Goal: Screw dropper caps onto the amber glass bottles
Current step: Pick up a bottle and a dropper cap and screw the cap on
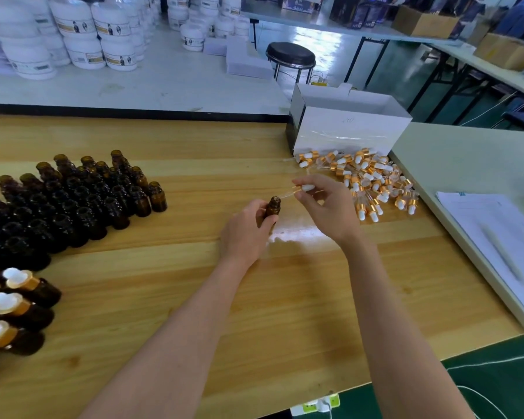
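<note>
At the left of the frame we see a block of uncapped bottles [73,201] standing upright on the counter [285,297], and in the lower-left corner a row of capped bottles [18,297] already finished.

Near the centre, our left hand [245,231] grips one amber bottle [273,207] around its body. The fingers [268,222] are wrapped close on the glass. The bottle is lifted off the counter and tilted, so its long axis runs lower left to upper right and its open mouth points up and a little right.

Just right of that mouth, our right hand [330,210] pinches a dropper cap [303,189] at its gold collar. The white bulb sits among the fingertips and the glass pipette reaches out to the left. The cap's long axis lies nearly level, dipping slightly leftward, and the pipette tip is at the bottle mouth. We cannot tell whether it has gone in.

We judge the coming move turns on swinging the cap upright into line with the bottle neck.

Further right lie the loose caps [372,179] in a heap, below a white box [351,128].
</note>
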